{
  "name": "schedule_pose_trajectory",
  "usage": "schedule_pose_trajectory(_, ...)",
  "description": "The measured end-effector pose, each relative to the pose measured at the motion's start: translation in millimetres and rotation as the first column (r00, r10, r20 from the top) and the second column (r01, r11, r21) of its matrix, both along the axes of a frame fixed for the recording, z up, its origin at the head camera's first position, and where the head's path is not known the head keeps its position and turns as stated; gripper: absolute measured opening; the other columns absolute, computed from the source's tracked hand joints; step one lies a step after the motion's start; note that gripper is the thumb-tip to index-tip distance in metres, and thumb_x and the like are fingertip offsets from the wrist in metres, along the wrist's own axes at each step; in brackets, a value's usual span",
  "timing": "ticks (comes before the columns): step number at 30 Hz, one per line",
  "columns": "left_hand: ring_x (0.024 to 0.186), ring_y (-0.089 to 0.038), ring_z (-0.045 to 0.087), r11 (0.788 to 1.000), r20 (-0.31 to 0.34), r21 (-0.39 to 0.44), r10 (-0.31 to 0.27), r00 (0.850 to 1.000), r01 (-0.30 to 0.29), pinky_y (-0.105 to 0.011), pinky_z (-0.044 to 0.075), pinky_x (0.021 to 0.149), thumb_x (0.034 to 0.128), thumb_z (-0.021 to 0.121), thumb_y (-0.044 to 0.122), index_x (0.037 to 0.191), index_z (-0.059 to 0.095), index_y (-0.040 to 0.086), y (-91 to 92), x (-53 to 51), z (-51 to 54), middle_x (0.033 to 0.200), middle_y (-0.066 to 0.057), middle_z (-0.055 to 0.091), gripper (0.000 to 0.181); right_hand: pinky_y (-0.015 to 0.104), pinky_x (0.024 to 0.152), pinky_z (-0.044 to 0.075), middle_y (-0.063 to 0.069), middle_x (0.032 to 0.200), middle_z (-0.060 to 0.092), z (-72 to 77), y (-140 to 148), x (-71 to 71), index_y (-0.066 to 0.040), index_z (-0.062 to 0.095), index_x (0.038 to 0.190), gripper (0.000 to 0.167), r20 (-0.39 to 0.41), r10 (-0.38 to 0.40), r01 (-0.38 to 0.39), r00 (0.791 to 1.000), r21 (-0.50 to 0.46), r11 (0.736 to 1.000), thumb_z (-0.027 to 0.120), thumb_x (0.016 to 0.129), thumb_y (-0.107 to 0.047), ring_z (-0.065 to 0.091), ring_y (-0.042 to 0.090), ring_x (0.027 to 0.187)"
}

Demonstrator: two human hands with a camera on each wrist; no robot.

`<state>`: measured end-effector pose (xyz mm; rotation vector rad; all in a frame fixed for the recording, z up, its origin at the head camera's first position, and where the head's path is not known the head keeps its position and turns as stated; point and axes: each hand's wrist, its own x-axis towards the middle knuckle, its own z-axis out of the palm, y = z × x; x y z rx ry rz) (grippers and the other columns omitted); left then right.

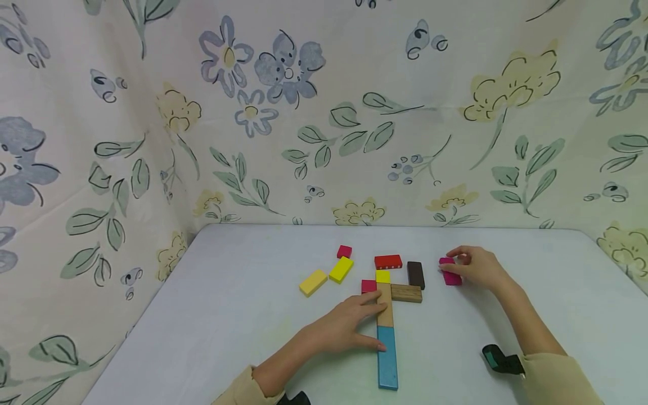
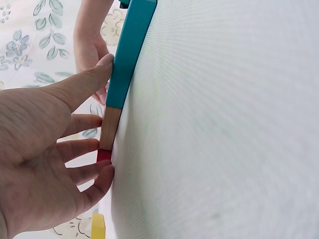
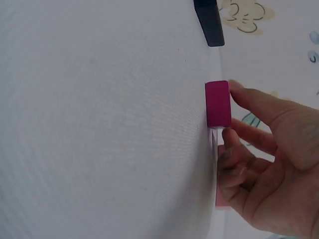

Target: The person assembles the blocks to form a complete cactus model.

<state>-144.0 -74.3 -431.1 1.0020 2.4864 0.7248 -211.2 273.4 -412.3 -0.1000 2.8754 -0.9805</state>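
Observation:
My left hand (image 1: 349, 323) lies along a row of blocks, its spread fingers touching the tan wooden block (image 1: 386, 318) and its thumb against the long blue block (image 1: 388, 365). At the far end of the row sit a small yellow block (image 1: 383, 276) and a red block (image 1: 368, 286). A brown wood-grain block (image 1: 406, 293) extends from the row's right side. Farther right, my right hand (image 1: 476, 267) pinches a magenta block (image 3: 218, 104) between thumb and finger at the table surface. Behind its curled fingers, a pink block (image 3: 222, 196) shows partly in the right wrist view.
Loose on the white table (image 1: 228, 315) lie a dark brown block (image 1: 415, 275), a red block with white dots (image 1: 388, 262), two yellow blocks, one paler (image 1: 313, 283) and one brighter (image 1: 341, 270), and a small crimson block (image 1: 344, 251). Floral cloth (image 1: 324, 169) hangs behind.

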Motion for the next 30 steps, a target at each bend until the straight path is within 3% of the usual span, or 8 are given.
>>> schedule_pose_trajectory(4, 0.155, -0.023, 0.036, 1.000, -0.014, 0.007, -0.001, 1.000, 0.001, -0.045, 0.042, 0.121, 0.0944, 0.076, 0.052, 0.161, 0.047, 0.026, -0.1, -1.2, -4.2, 0.172, 0.002, 0.033, 0.077, 0.030, 0.064, 0.055, 0.021, 0.102, 0.063, -1.8, 5, 2.5, 0.011, 0.058, 0.134, 0.055, 0.045, 0.036, -0.033, 0.998, -0.057, 0.998, 0.076, 0.097, -0.025, 0.061, 0.025, 0.077)
schedule_pose_trajectory(6, 0.155, -0.022, 0.036, 1.000, -0.012, -0.007, 0.003, 1.000, -0.003, -0.044, 0.043, 0.121, 0.0944, 0.077, 0.051, 0.161, 0.047, 0.026, 1.0, 0.2, -0.6, 0.172, 0.002, 0.033, 0.077, 0.029, 0.062, 0.055, 0.014, 0.096, 0.062, -1.7, 7, 4.1, 0.012, 0.056, 0.136, 0.056, 0.064, 0.060, -0.053, 0.996, -0.103, 0.993, 0.077, 0.097, -0.022, 0.062, 0.021, 0.071)
schedule_pose_trajectory(11, 0.155, -0.022, 0.036, 0.999, 0.000, -0.032, 0.007, 1.000, -0.007, -0.044, 0.043, 0.121, 0.0948, 0.077, 0.049, 0.161, 0.047, 0.025, 2.0, 3.7, 9.4, 0.172, 0.002, 0.033, 0.077, 0.030, 0.068, 0.059, 0.017, 0.104, 0.062, 0.0, 11, 7.0, 0.014, 0.052, 0.139, 0.062, 0.090, 0.098, -0.083, 0.991, -0.161, 0.983, 0.080, 0.093, -0.017, 0.064, 0.024, 0.085)
schedule_pose_trajectory(17, 0.156, -0.023, 0.035, 1.000, -0.011, 0.008, -0.004, 1.000, 0.004, -0.046, 0.041, 0.122, 0.0939, 0.076, 0.054, 0.162, 0.045, 0.028, -0.1, -3.9, -9.5, 0.173, 0.003, 0.031, 0.079, 0.033, 0.076, 0.057, 0.026, 0.117, 0.063, 0.7, 12, 8.0, 0.012, 0.053, 0.140, 0.068, 0.085, 0.122, -0.111, 0.989, -0.125, 0.986, 0.085, 0.089, -0.020, 0.059, 0.038, 0.109)
schedule_pose_trajectory(21, 0.156, -0.023, 0.035, 1.000, -0.031, 0.017, -0.010, 0.999, 0.011, -0.047, 0.042, 0.121, 0.0932, 0.075, 0.057, 0.163, 0.044, 0.030, -0.5, -7.6, -20.8, 0.173, 0.004, 0.030, 0.081, 0.033, 0.076, 0.058, 0.029, 0.119, 0.062, 0.9, 11, 9.0, 0.013, 0.052, 0.139, 0.069, 0.080, 0.121, -0.109, 0.989, -0.145, 0.983, 0.086, 0.088, -0.018, 0.060, 0.039, 0.109)
schedule_pose_trajectory(27, 0.157, -0.021, 0.033, 1.000, -0.015, -0.003, -0.008, 1.000, 0.008, -0.046, 0.042, 0.121, 0.0924, 0.076, 0.057, 0.163, 0.043, 0.031, 0.2, -9.9, -20.7, 0.173, 0.006, 0.029, 0.082, 0.031, 0.074, 0.059, 0.031, 0.122, 0.060, -0.4, 8, 8.4, 0.015, 0.050, 0.139, 0.067, 0.073, 0.104, -0.090, 0.992, -0.180, 0.980, 0.084, 0.090, -0.016, 0.061, 0.035, 0.106)
schedule_pose_trajectory(30, 0.157, -0.021, 0.033, 1.000, -0.035, -0.004, -0.017, 0.999, 0.017, -0.046, 0.043, 0.121, 0.0922, 0.074, 0.061, 0.163, 0.041, 0.033, -0.1, -14.3, -30.6, 0.174, 0.007, 0.028, 0.083, 0.030, 0.076, 0.057, 0.030, 0.122, 0.061, -1.1, 7, 6.3, 0.015, 0.050, 0.140, 0.066, 0.062, 0.100, -0.088, 0.993, -0.168, 0.982, 0.082, 0.091, -0.016, 0.059, 0.037, 0.109)
